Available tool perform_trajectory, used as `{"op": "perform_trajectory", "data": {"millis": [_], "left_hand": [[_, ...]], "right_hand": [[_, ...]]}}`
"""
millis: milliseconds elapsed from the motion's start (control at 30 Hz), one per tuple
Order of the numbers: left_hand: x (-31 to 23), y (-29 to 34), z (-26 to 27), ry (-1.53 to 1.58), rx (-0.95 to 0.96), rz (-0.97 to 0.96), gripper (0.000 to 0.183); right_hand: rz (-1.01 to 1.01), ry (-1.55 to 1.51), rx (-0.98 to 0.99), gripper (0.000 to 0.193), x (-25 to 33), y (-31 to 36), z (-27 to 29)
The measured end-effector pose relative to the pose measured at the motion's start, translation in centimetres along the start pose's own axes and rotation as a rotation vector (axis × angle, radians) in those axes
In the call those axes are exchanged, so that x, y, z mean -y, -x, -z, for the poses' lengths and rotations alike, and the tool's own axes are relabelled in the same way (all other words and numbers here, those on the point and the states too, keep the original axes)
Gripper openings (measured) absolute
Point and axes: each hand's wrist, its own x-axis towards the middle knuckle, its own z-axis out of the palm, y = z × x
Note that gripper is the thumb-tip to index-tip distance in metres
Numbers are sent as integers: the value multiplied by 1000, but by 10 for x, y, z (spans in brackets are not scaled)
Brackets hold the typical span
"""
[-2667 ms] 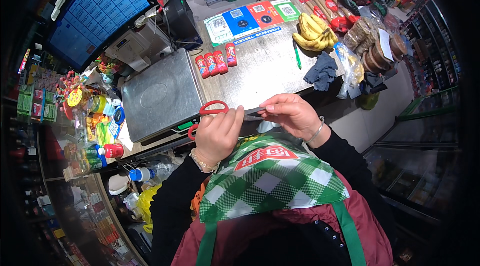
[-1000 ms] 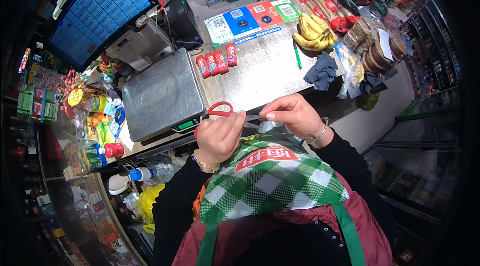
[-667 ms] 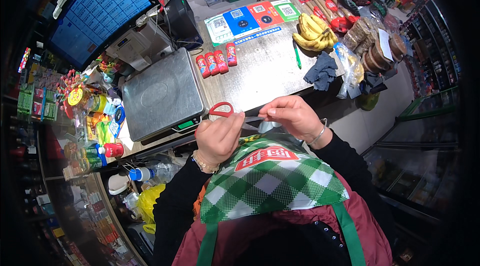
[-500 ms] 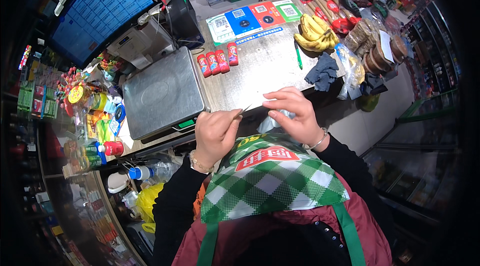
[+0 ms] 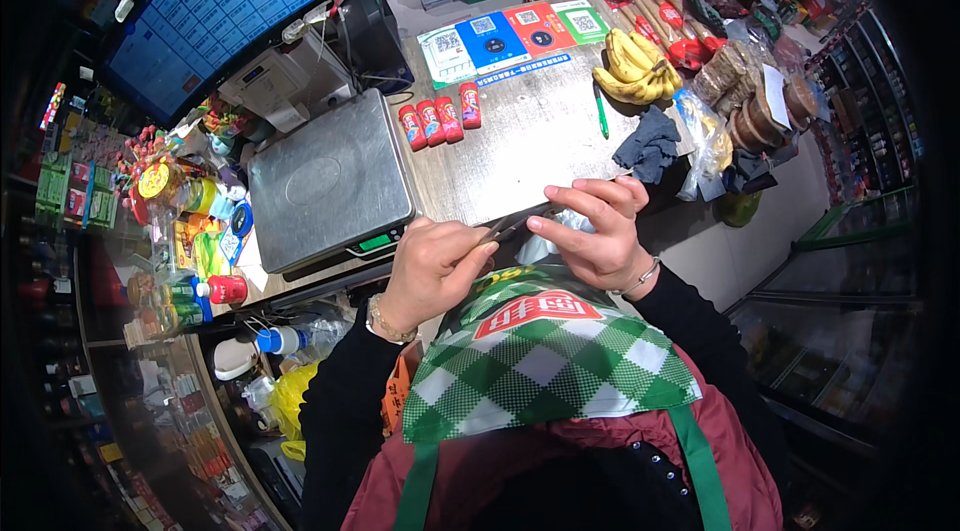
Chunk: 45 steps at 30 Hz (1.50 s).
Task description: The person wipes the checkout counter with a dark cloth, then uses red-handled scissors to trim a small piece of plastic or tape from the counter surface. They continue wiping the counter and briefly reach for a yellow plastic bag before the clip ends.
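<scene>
Your left hand point(image 5: 437, 266) is pinched on a thin dark strip point(image 5: 508, 224) that points toward your right hand point(image 5: 600, 234), whose fingers are spread; whether these touch it is unclear. Beyond the left hand sits a scale point(image 5: 330, 181); beyond the right, a cloth point(image 5: 648, 144), then bananas point(image 5: 635, 68) on the table point(image 5: 510, 151).

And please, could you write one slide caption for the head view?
At a shop counter, beside a metal-topped scale, the left hand pinches a thin dark item near the right hand.
</scene>
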Motion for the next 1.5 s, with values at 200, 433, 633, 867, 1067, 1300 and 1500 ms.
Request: {"op": "perform_trajectory", "data": {"millis": [200, 433, 633, 867, 1067, 1300, 1500], "left_hand": [[0, -1, 1, -3, 8, -4, 11], [0, -2, 2, 6, 15, 3, 11], [3, -2, 2, 8, -1, -20, 10], [5, -1, 3, 12, 16, -20, 9], [8, -8, 4, 35, 34, 12, 10], [5, -14, -1, 84, 44, 29, 11], [5, -16, 2, 99, 33, 23, 11]], "right_hand": [[-12, -16, 14, 47, 0, 0, 1], [-24, -32, 19, 48, -1, 0, 0], [-31, -34, 40, 47, -1, 0, 0], [-64, -53, -13, 22, -2, 1, -5], [-1, -150, -134, 17, -6, 3, -11], [-33, -79, -60, 28, -2, 5, -10], [46, 12, -53, 21, -2, 8, -13]]}}
